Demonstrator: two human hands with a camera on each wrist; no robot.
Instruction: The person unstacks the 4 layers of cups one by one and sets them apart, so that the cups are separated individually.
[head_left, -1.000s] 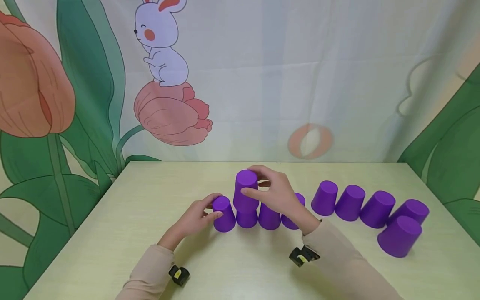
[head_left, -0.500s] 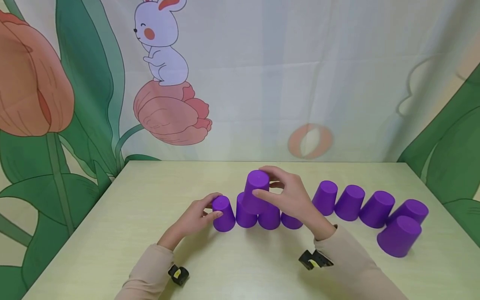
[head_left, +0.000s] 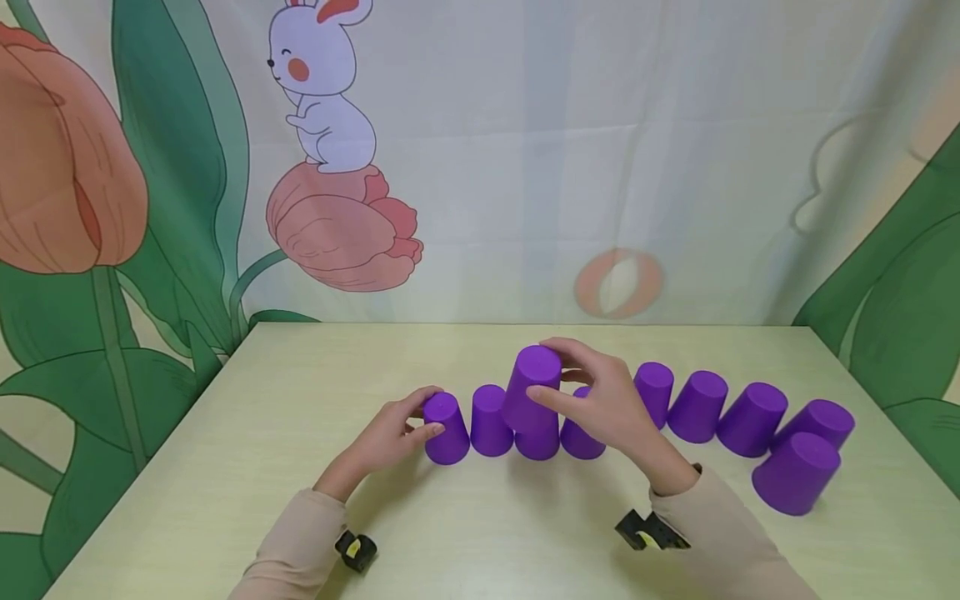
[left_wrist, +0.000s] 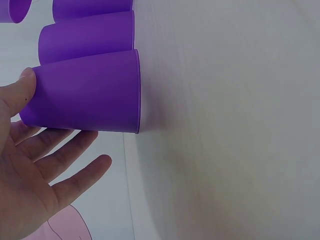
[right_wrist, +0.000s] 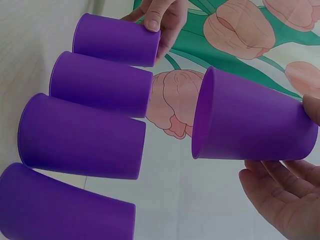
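Purple cups stand upside down in a row mid-table. My left hand (head_left: 393,433) grips the leftmost cup (head_left: 447,433), thumb on one side and fingers on the other; in the left wrist view that cup (left_wrist: 85,95) rests on the table. My right hand (head_left: 603,400) holds another upside-down purple cup (head_left: 531,387) in the air, over the third cup (head_left: 537,443) of the row. From the right wrist, a gap shows between the raised cup (right_wrist: 250,120) and the row. The second cup (head_left: 491,423) is uncovered; my right hand partly hides the fourth cup (head_left: 581,437).
On the right, more upside-down purple cups (head_left: 697,408) form a slanting line, with one cup (head_left: 797,475) nearer the front. A printed curtain (head_left: 480,167) hangs behind the pale table (head_left: 480,533). Black wrist devices (head_left: 651,530) sit at both sleeves.
My right hand has carried its cup rightward, from over the second cup of the row to over the third. The left hand stays on the leftmost cup.
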